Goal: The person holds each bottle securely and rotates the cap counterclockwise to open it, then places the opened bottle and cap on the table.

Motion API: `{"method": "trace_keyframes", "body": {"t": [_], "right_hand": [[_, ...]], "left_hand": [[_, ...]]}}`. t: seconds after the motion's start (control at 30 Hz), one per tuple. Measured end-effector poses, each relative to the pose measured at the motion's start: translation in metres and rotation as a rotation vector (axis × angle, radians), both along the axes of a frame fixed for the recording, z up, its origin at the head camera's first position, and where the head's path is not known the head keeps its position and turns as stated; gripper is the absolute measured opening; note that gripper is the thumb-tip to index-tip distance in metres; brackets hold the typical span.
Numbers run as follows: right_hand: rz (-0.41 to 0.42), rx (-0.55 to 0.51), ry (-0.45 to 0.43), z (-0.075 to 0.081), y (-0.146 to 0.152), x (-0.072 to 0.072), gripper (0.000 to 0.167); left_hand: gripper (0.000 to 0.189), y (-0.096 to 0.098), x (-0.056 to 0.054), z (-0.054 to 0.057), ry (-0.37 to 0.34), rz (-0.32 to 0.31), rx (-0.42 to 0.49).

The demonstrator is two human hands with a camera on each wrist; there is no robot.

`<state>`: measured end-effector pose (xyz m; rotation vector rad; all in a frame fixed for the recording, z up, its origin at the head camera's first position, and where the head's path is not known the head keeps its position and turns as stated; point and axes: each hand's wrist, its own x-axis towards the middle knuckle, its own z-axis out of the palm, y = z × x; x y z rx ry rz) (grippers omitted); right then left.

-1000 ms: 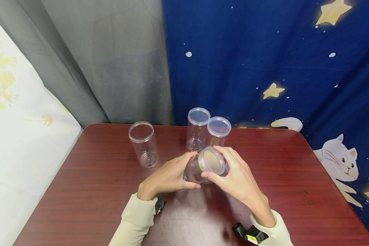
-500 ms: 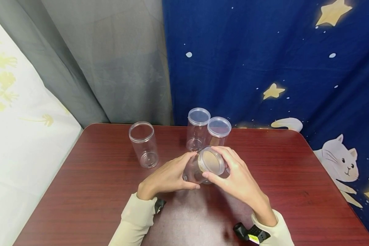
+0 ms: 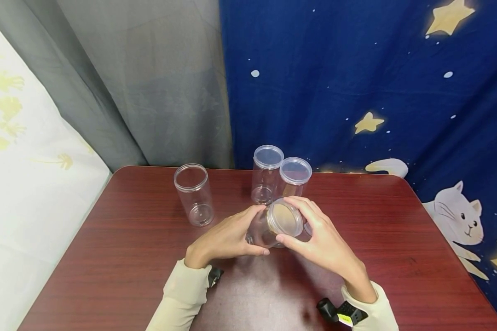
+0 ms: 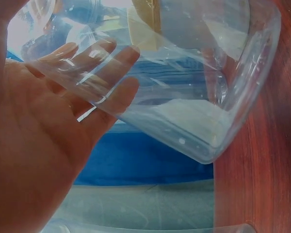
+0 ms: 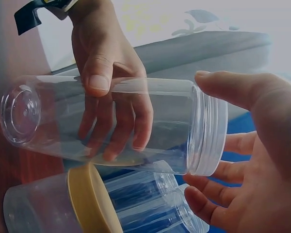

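My left hand [image 3: 228, 234] holds a clear plastic jar [image 3: 257, 232] round its body, tilted above the table, with its lidded end toward the right. At that end my right hand [image 3: 327, 243] grips the clear lid [image 5: 216, 136], thumb and fingers spread round its edge. In the left wrist view the jar's rounded base [image 4: 203, 145] points away from the palm. Behind the held jar stands another jar with a yellow lid [image 5: 92, 199], seen partly through the clear plastic in the head view.
An uncovered clear jar [image 3: 193, 197] stands at the left on the reddish-brown table [image 3: 128, 257]. Two more jars, with translucent lids [image 3: 268, 157], stand close together near the back edge. Curtains hang behind the table, grey [image 3: 178, 92] and blue [image 3: 314, 92].
My right hand has shifted slightly to the right, its thumb sliding a little along the lid's edge. The left hand and the standing jars stay where they were.
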<state>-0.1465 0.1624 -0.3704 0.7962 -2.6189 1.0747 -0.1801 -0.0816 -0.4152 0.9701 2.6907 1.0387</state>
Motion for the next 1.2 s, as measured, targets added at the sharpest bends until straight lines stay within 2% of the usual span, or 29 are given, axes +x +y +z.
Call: {"method": "trace_keyframes", "body": {"t": [0.1, 0.23, 0.37, 0.5, 0.63, 0.83, 1.2], "right_hand": [[0.014, -0.005, 0.0, -0.0003, 0.0009, -0.0001, 0.076], [0.009, -0.026, 0.055, -0.0008, 0.0015, -0.0016, 0.08], [-0.061, 0.016, 0.107, -0.0006, 0.002, -0.0008, 0.079], [-0.126, 0.087, 0.099, 0.0008, 0.002, 0.0023, 0.08], [-0.15, 0.121, 0.081, 0.003, -0.0001, 0.0048, 0.082], [-0.143, 0.122, 0.064, 0.0038, -0.0018, 0.0059, 0.081], [-0.08, 0.071, 0.038, 0.0017, 0.0005, 0.0032, 0.076]], "left_hand": [[0.091, -0.0001, 0.0001, 0.0002, -0.001, 0.002, 0.0], [0.091, 0.0002, 0.0003, 0.0006, 0.004, 0.004, -0.002], [0.091, 0.0014, 0.0007, 0.0016, 0.022, -0.005, -0.006], [0.09, 0.0026, 0.002, 0.0034, 0.05, -0.024, -0.004], [0.089, 0.0032, 0.0027, 0.004, 0.069, -0.032, 0.004], [0.09, 0.0035, 0.0028, 0.0039, 0.067, -0.029, 0.003], [0.09, 0.0026, 0.0022, 0.0028, 0.038, -0.02, -0.002]]}}
